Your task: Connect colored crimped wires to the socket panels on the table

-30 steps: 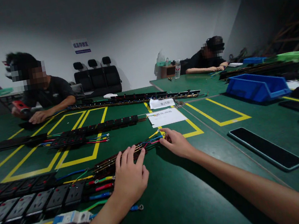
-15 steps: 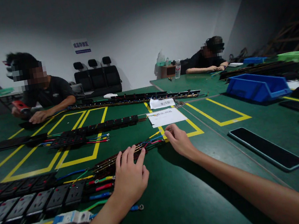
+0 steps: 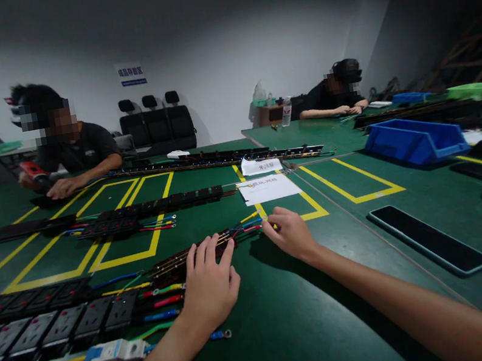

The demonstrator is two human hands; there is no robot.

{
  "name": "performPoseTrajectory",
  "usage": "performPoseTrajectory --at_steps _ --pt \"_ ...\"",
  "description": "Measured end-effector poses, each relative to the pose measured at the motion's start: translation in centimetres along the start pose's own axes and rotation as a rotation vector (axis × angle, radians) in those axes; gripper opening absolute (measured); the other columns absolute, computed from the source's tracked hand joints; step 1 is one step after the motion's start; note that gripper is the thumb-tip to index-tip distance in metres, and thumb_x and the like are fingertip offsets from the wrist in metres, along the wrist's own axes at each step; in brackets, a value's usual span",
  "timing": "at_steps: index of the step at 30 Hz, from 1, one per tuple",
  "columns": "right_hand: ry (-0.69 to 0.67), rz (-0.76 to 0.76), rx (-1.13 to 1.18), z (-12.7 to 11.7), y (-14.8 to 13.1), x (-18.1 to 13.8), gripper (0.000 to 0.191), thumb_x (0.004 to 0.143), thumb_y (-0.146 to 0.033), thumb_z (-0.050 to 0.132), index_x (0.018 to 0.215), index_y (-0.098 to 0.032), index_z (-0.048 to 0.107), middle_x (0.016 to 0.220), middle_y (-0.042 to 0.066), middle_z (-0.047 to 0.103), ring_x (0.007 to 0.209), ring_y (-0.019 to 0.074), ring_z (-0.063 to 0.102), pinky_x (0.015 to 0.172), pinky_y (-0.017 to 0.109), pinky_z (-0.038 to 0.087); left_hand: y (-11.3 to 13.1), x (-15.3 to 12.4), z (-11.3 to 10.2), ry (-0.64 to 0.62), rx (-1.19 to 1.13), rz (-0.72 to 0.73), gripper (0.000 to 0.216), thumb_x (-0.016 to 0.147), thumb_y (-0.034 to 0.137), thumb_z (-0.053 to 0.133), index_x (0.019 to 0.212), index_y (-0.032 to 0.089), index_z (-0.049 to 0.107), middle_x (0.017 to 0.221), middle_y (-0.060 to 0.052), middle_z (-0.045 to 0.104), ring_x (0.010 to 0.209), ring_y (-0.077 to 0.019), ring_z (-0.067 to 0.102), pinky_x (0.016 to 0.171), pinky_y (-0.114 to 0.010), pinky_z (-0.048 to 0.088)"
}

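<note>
My left hand [image 3: 209,281] lies with fingers spread over a dark strip [image 3: 173,267] with brass-coloured rails, its palm hiding one end. Yellow, blue and red wires [image 3: 251,227] stick out from the strip's right end. At their tips, my right hand [image 3: 290,232] is closed, thumb against fingertips, pinching a wire end; which wire is partly hidden. Black socket strips [image 3: 58,331] lie left of my left hand, with coloured leads ending in ring terminals. A small white-and-blue breaker [image 3: 115,353] sits beside my left forearm.
A phone [image 3: 429,240] lies right of my right forearm. Beyond my hands are white paper sheets [image 3: 270,188] and more socket strips [image 3: 148,207]. A blue bin [image 3: 417,142] stands at the right. Two co-workers [image 3: 83,148] sit across the green table [image 3: 294,332].
My right hand has come down slightly and its fingers have closed at the wire tips. My left hand stays in place on the strip.
</note>
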State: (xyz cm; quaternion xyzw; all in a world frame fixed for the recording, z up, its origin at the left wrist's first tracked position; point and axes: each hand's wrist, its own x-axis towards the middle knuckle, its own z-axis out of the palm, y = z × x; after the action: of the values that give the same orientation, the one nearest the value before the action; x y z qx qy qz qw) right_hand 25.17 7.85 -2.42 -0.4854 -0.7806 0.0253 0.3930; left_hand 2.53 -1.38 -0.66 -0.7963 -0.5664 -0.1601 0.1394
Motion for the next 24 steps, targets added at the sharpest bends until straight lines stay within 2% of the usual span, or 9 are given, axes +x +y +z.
performPoseTrajectory --at_steps 4,9,11,14,18,24 --pt "-0.067 -0.106 -0.126 0.09 -0.54 -0.35 0.040 0.092 -0.028 0.052 0.053 -0.021 0.054 0.063 0.003 0.051 0.064 0.0149 0.046 0.061 0.029 0.030 -0.06 -0.01 0.06 0.007 0.008 0.013 0.050 0.091 0.024 0.050 0.141 0.023 0.059 0.144 -0.015 0.056 0.135 -0.0340 0.048 0.115 -0.059 0.034" --pt "-0.086 -0.011 -0.111 0.16 -0.17 -0.24 0.040 0.093 -0.030 0.052 0.054 -0.021 0.051 0.063 0.001 0.051 0.059 0.0132 0.046 0.058 0.029 0.028 -0.05 -0.04 -0.04 0.000 0.012 0.013 0.051 0.092 0.025 0.049 0.141 0.023 0.058 0.143 -0.015 0.056 0.134 -0.0338 0.049 0.114 -0.059 0.034" --pt "-0.079 -0.005 -0.119 0.16 -0.19 -0.19 0.029 0.091 -0.029 0.054 0.064 -0.020 0.056 0.070 0.001 0.054 0.062 0.0137 0.048 0.058 0.029 0.029 -0.03 -0.03 -0.08 -0.002 0.011 0.011 0.051 0.092 0.025 0.048 0.142 0.023 0.058 0.144 -0.015 0.056 0.135 -0.0338 0.049 0.115 -0.058 0.034" --pt "-0.104 -0.085 -0.180 0.17 -0.56 -0.23 0.006 0.087 -0.024 0.057 0.087 -0.021 0.062 0.088 0.004 0.058 0.072 0.0166 0.051 0.063 0.028 0.033 0.00 0.00 -0.10 0.003 0.006 0.011 0.050 0.091 0.024 0.049 0.141 0.023 0.059 0.143 -0.015 0.056 0.135 -0.0340 0.049 0.115 -0.059 0.034" --pt "-0.135 -0.167 -0.250 0.22 -0.86 -0.33 0.016 0.088 -0.015 0.053 0.099 -0.021 0.063 0.097 0.007 0.058 0.081 0.0195 0.052 0.070 0.030 0.036 0.01 0.01 -0.08 0.010 0.000 0.009 0.050 0.091 0.024 0.049 0.141 0.024 0.058 0.144 -0.014 0.056 0.135 -0.0343 0.048 0.115 -0.059 0.034" --pt "-0.145 -0.122 -0.267 0.16 -0.52 -0.24 0.024 0.090 -0.010 0.050 0.103 -0.022 0.066 0.096 0.008 0.058 0.086 0.0214 0.053 0.072 0.031 0.038 0.03 0.00 -0.07 -0.009 0.010 0.008 0.051 0.092 0.024 0.049 0.142 0.022 0.058 0.145 -0.016 0.055 0.136 -0.0345 0.048 0.115 -0.059 0.033"
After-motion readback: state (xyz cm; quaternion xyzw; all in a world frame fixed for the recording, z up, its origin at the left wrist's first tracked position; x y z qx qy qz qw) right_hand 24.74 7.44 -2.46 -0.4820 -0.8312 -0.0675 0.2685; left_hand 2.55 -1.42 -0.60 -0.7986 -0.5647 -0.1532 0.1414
